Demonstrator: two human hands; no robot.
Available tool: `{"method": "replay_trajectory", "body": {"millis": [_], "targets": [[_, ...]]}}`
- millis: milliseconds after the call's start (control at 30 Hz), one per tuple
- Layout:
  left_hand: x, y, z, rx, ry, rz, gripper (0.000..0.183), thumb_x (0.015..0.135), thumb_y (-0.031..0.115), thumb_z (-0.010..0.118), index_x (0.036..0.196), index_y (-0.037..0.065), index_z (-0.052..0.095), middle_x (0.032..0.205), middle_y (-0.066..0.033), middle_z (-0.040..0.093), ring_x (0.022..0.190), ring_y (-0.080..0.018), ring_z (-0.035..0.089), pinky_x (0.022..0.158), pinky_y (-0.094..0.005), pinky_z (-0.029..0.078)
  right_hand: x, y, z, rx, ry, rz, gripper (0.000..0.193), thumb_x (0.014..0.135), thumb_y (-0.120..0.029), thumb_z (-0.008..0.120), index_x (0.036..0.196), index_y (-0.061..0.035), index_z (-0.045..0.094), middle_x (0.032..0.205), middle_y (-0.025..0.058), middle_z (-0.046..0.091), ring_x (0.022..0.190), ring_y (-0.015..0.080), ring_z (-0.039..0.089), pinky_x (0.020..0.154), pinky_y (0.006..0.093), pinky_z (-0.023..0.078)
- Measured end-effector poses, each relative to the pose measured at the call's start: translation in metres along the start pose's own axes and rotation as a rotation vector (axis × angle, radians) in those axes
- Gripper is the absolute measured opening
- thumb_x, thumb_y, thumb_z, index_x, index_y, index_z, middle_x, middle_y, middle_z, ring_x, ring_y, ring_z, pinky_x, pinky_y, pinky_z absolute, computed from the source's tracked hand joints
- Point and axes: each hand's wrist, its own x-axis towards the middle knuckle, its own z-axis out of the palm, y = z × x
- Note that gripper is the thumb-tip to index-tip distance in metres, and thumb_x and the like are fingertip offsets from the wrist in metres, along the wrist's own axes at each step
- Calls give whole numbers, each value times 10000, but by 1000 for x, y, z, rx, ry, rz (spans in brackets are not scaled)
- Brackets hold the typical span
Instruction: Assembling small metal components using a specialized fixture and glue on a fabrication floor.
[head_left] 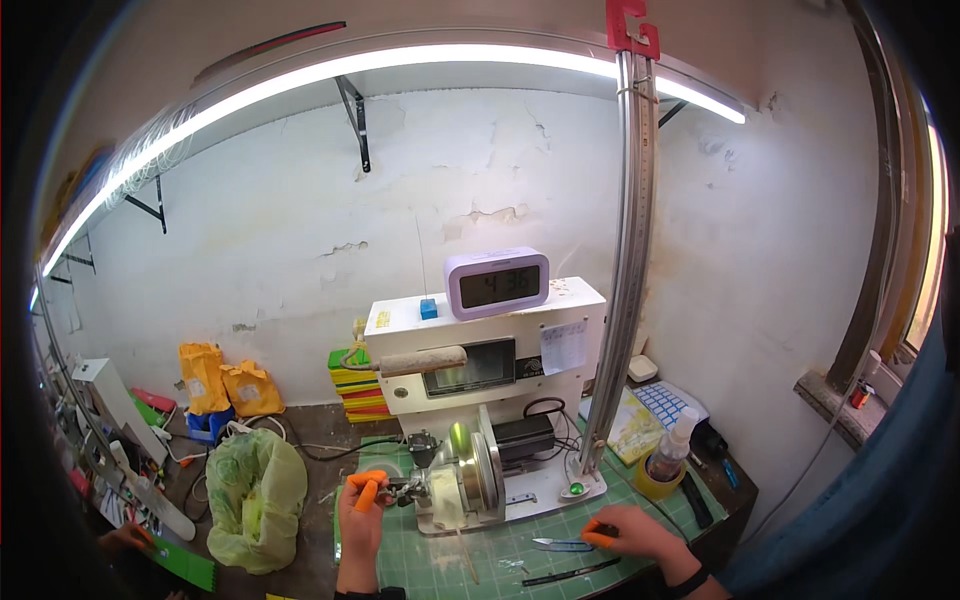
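My left hand, with orange finger covers, is closed beside the metal clamp on the near side of a white benchtop machine. Whatever is between its fingertips is too small to make out. To the clamp's right are a round silver disc and a whitish wrapped part. My right hand, also with orange covers, is closed at the rear end of silver-and-blue tweezers over the green cutting mat. A thin black rod and a thin wooden stick lie nearby.
A lilac digital clock tops the machine. Right of it rises a metal post; a spray bottle stands in a yellow cup. Left is a green plastic bag. Another person's hand is at a green strip.
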Motion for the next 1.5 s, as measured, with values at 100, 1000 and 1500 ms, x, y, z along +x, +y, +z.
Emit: {"method": "replay_trajectory", "body": {"millis": [100,1000,1500], "targets": [[1,-1,-2,-7,-6,6,148,1032,105,546,1154,86,626,1177,-41,643,1024,-135,599,825,-322,473,3,5,5,-41,-102,-132,287,912,-292,739,1113,-88,715,1058,93,683,939,264,669,827,368,546],[-3,6,-4,-1,-32,28,160,1044,87,553,1187,51,615,1208,-62,634,1066,-143,590,846,-303,479,20,-10,16,-111,-136,-111,221,854,-178,761,1037,-73,697,983,112,633,974,320,626,845,415,516],[16,68,47,1039,-239,199,212,878,-21,714,1082,35,699,1034,-55,640,922,-175,641,748,-259,482,-3,-48,-24,-154,-61,87,159,882,38,612,1034,10,573,951,202,675,886,389,669,764,406,525]]}}
